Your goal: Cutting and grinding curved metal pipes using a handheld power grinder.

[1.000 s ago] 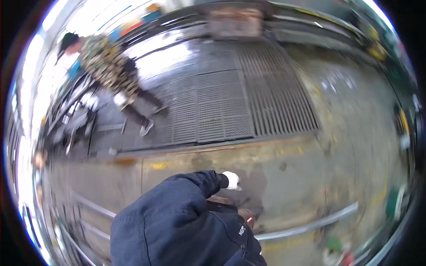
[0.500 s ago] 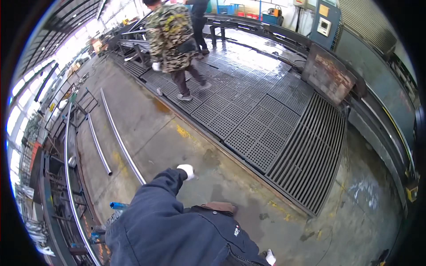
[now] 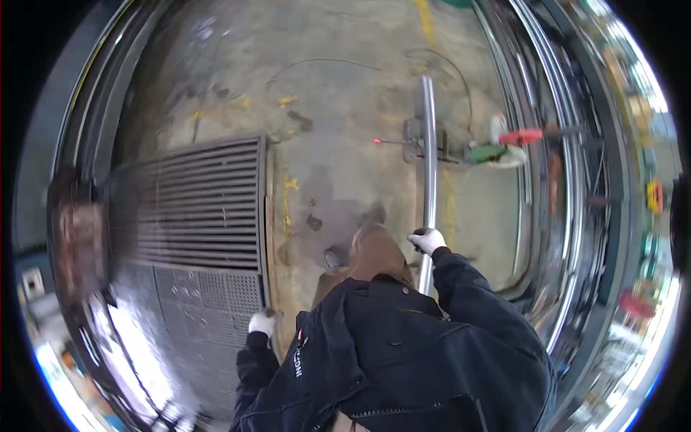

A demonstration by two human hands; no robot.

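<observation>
My left hand (image 3: 262, 324), in a white glove, hangs low beside the edge of the perforated floor panels (image 3: 205, 291). Blur hides how its fingers lie, and no object shows in it. My right hand (image 3: 427, 240), in a white glove with dark fingertips, is in front of me with its fingers curled. It overlaps a long shiny metal pipe (image 3: 430, 173) in the picture. The pipe runs away from me, past a dark metal block (image 3: 414, 140); I see no grip around it.
A slatted black grating (image 3: 201, 205) lies on the left. Ahead stretches stained concrete floor (image 3: 345, 108) with a thin cable (image 3: 324, 59). A blurred red and green tool (image 3: 504, 144) sits beyond the pipe. Racks with long metal pipes (image 3: 572, 180) line the right.
I have turned round: the grating has swung from my right to my left, and the pipes to my right. The person in camouflage is out of view. My right hand has risen.
</observation>
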